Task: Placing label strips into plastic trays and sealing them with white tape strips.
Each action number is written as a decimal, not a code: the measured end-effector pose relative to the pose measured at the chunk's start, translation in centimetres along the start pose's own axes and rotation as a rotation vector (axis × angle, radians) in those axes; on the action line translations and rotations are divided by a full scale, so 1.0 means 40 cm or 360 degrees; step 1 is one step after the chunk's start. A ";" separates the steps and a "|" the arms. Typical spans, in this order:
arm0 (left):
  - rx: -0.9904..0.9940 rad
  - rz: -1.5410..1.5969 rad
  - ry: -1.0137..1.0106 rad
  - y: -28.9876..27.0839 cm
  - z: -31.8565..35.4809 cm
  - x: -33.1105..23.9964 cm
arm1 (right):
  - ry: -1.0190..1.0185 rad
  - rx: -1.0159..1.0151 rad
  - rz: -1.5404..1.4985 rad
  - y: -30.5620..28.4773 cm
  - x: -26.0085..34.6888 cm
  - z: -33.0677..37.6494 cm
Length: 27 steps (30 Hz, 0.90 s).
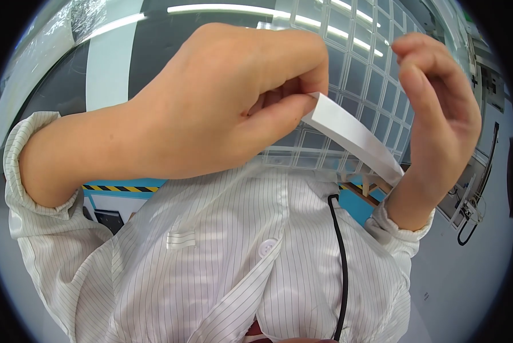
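My left hand point(228, 108) is closed in a pinch, thumb against bent forefinger, on one end of a white strip point(353, 128) that looks like paper or tape. The strip slants down to the right, and its far end comes up to my right wrist; whether it touches there I cannot tell. My right hand point(442, 97) is raised with its fingers curled and a gap between thumb and forefinger; nothing shows in it. Behind both hands lies a clear plastic tray point(356, 77) divided into a grid of small rectangular compartments, partly hidden by my left hand.
At the far left are a white band point(109, 68) on a dark surface and crinkled clear plastic film point(88, 16). Yellow-and-black striped tape point(122, 188) runs along a blue edge near my body. A black cable point(343, 257) hangs down my striped coat. Equipment stands at the right.
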<state>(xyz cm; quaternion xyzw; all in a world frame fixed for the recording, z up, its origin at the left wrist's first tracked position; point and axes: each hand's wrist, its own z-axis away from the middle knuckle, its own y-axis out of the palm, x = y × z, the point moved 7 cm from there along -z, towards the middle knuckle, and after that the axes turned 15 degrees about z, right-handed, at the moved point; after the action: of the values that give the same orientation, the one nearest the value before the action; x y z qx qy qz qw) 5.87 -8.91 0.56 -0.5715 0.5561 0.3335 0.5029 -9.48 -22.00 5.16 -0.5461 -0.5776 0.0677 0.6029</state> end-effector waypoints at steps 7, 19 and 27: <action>-0.0011 -0.0468 0.0282 0.024 0.006 -0.014 | 0.0057 0.0535 0.0107 0.110 -0.060 -0.043; 0.0198 -0.0753 0.0295 0.041 0.003 -0.021 | 0.0308 0.0530 0.0207 0.152 -0.013 -0.038; 0.0236 -0.0772 0.0297 0.039 0.010 -0.013 | 0.0348 0.0562 0.0278 0.152 0.008 -0.037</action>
<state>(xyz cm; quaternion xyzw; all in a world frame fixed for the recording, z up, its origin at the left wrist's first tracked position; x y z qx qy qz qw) 4.35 -8.17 0.60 -0.6780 0.4697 0.1074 0.5552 -4.91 -20.24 1.27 -0.4842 -0.4386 0.1600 0.7400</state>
